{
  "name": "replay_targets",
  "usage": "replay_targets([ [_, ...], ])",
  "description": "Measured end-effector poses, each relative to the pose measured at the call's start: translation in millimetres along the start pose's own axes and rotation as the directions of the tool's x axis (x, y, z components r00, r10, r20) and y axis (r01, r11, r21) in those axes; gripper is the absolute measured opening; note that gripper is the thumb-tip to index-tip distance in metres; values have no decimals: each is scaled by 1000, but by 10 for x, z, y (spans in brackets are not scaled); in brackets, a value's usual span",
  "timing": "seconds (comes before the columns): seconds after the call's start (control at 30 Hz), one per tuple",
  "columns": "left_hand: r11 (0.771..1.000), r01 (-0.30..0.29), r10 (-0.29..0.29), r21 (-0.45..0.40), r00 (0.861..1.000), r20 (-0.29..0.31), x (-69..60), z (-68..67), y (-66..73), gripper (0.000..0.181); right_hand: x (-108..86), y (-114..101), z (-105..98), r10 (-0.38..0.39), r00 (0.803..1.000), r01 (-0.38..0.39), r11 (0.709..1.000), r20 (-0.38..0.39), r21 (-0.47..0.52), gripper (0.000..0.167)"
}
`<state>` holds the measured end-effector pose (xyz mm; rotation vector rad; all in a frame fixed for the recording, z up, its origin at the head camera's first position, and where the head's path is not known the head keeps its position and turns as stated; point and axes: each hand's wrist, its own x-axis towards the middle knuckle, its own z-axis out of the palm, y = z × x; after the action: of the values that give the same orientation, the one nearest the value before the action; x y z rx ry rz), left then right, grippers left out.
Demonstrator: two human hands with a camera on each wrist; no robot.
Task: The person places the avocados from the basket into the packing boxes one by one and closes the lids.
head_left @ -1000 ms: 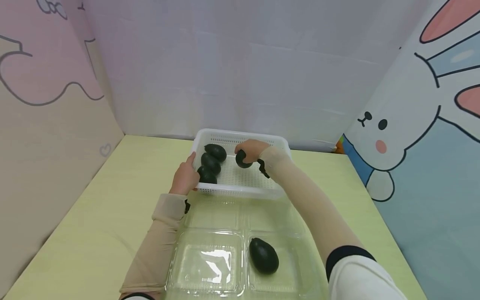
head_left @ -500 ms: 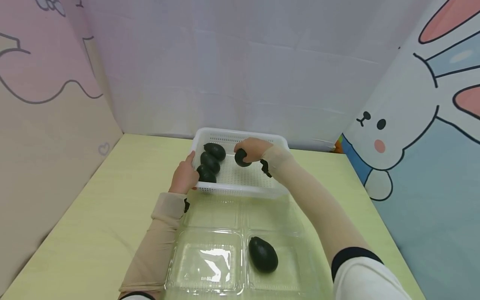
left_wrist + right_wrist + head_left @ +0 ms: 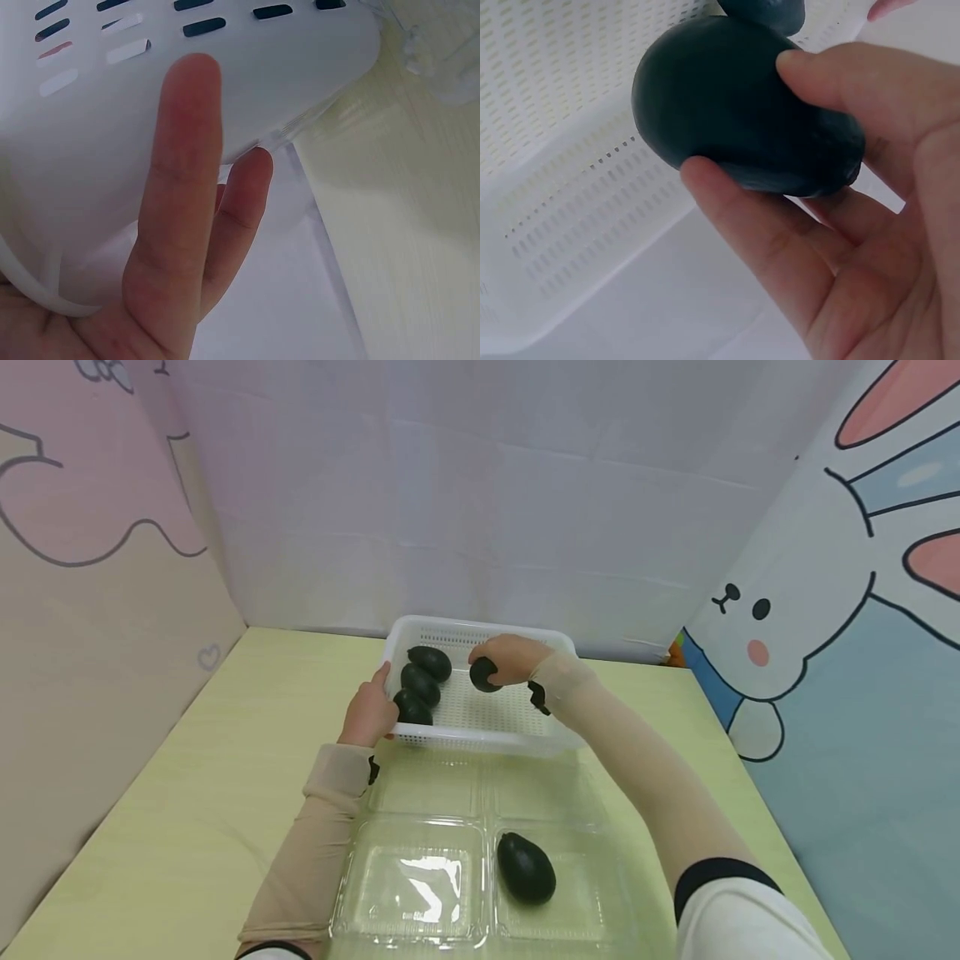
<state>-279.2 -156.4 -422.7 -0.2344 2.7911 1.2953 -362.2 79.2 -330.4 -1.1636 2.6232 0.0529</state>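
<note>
A dark green avocado-like fruit (image 3: pixel 483 675) is gripped by my right hand (image 3: pixel 514 658) over the white basket (image 3: pixel 480 743). In the right wrist view, thumb and fingers wrap the fruit (image 3: pixel 720 105). Three more such fruits (image 3: pixel 421 685) lie in a row at the basket's left side. My left hand (image 3: pixel 369 714) holds the basket's left front corner; in the left wrist view its fingers (image 3: pixel 184 165) lie under the basket's outer wall (image 3: pixel 285 97). Another dark fruit (image 3: pixel 527 869) rests in the near right compartment of a clear plastic tray (image 3: pixel 487 893).
The clear tray has four visible compartments in front of the basket. A pale yellow table (image 3: pixel 187 827) extends on both sides. Behind stands a plain light wall sheet (image 3: pixel 480 527), with cartoon-printed panels (image 3: pixel 862 710) at left and right.
My right forearm and wrist have shifted slightly to the right, while the hand keeps hold of the fruit in nearly the same place. The left hand stays at the basket corner.
</note>
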Motion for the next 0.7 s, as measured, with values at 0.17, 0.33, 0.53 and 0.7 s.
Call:
replay_targets([
  [0.17,1000,4,-3,-7,1000,5,-3,-14,4,75,-52,-12,-31,-29,999,29,1000,-30,-10,42],
  [0.33,1000,-6,6,-6,1000,2,-17,-19,7,75,-88,-27,-23,-48,998,47,999,-46,-23,39],
  [0.53,1000,-5,5,-9,1000,5,-19,-17,13,76,-126,-46,-22,-65,996,63,997,-69,-33,38],
  [0.7,1000,0,0,-13,1000,3,-11,-20,13,76,-172,-62,-33,-61,995,58,997,-73,-49,39],
])
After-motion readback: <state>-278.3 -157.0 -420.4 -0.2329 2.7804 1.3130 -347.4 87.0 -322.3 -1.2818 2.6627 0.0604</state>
